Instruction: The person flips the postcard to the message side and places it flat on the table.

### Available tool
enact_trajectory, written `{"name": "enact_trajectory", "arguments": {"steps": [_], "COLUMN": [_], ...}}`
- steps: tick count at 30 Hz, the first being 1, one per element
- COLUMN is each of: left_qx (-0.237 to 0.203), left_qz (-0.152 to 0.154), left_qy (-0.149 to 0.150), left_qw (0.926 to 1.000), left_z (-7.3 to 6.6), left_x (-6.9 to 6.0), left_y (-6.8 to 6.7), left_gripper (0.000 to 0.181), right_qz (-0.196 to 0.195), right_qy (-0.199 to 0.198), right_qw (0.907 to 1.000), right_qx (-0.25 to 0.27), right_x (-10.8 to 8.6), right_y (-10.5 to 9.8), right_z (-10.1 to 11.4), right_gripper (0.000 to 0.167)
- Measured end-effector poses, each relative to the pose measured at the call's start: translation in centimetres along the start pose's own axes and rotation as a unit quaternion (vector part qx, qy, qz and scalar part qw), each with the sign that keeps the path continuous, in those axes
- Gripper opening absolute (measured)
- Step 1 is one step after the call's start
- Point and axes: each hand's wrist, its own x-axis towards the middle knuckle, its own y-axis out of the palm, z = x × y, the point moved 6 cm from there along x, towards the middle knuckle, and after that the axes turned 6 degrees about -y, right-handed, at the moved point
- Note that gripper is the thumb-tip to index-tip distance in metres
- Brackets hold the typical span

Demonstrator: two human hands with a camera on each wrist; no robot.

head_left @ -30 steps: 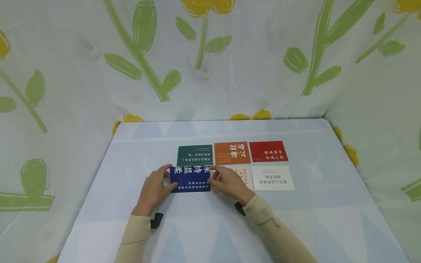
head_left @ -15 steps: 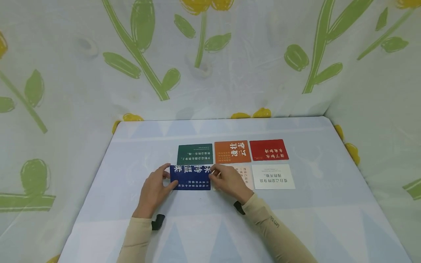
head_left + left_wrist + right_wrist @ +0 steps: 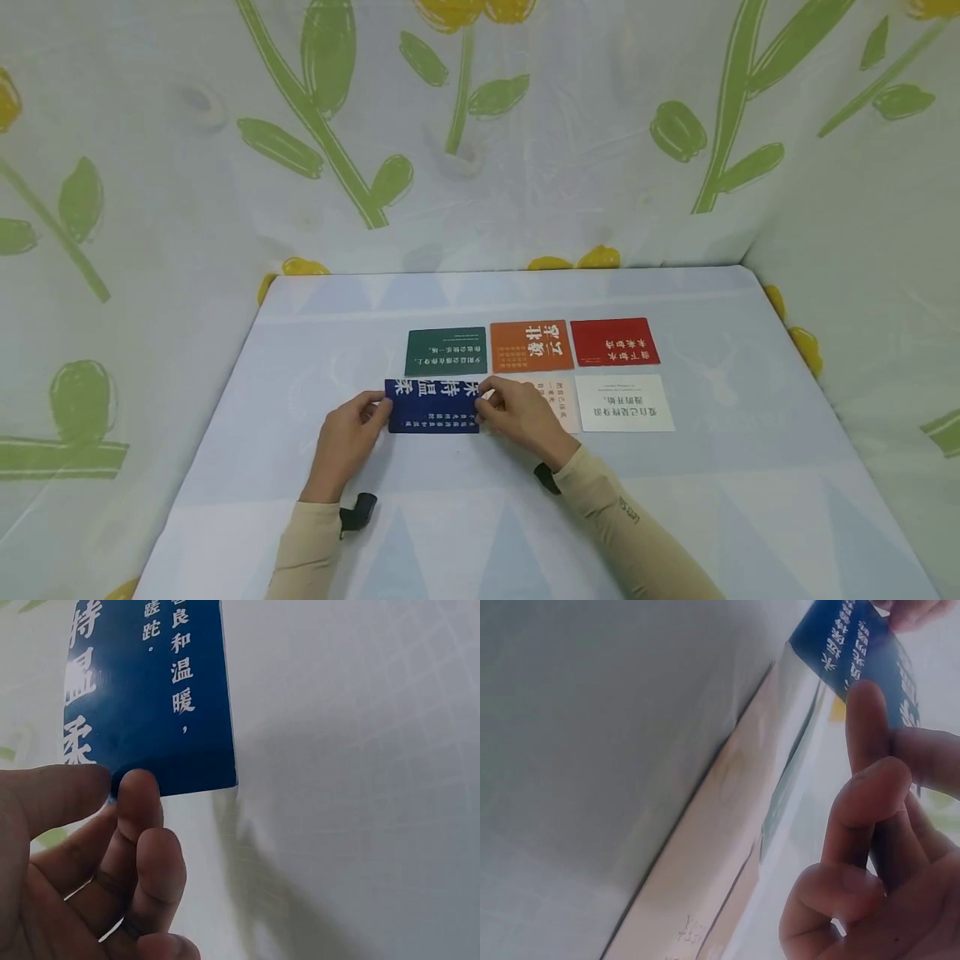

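Observation:
A dark blue card point(image 3: 433, 408) with white characters is held between both hands, raised off the table in the right wrist view. The left hand point(image 3: 347, 437) pinches its left edge between thumb and fingers; in the left wrist view the thumb and fingertips point(image 3: 139, 795) meet at the end of the blue card point(image 3: 161, 697). The right hand point(image 3: 528, 421) pinches the right edge, its fingers point(image 3: 866, 724) at the card's near end in the right wrist view. Partly behind the right hand lies a pale pink card point(image 3: 564, 400).
A green card point(image 3: 446, 352), an orange card point(image 3: 531, 346) and a red card point(image 3: 613, 342) lie in a row at the back. The white card point(image 3: 625, 403) lies right of the pink one on the pale table point(image 3: 465, 533). Patterned cloth point(image 3: 570, 208) hangs behind.
The left hand's thumb has moved up from the blue card's lower left to its upper left side. The right hand's grip stays much the same.

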Motion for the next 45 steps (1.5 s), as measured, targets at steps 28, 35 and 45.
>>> {"name": "enact_trajectory", "arguments": {"steps": [28, 35, 45], "left_qx": [-0.044, -0.079, -0.096], "left_qz": [0.007, 0.027, 0.048], "left_qy": [-0.005, 0.015, 0.006], "left_qw": [0.9990, 0.9964, 0.9943], "left_z": [-0.9, -0.6, -0.2], "left_x": [-0.4, -0.4, -0.4], "left_y": [-0.5, -0.3, -0.1], "left_gripper": [0.031, 0.028, 0.030], "right_qz": [-0.025, -0.032, -0.031], "right_qy": [-0.029, -0.047, -0.035], "right_qw": [0.9984, 0.9973, 0.9972], "right_qx": [0.042, 0.045, 0.059], "right_x": [-0.8, -0.9, -0.8], "right_y": [-1.5, -1.9, -2.0], "right_z": [0.7, 0.5, 0.0], "right_gripper": [0.011, 0.015, 0.016]}}
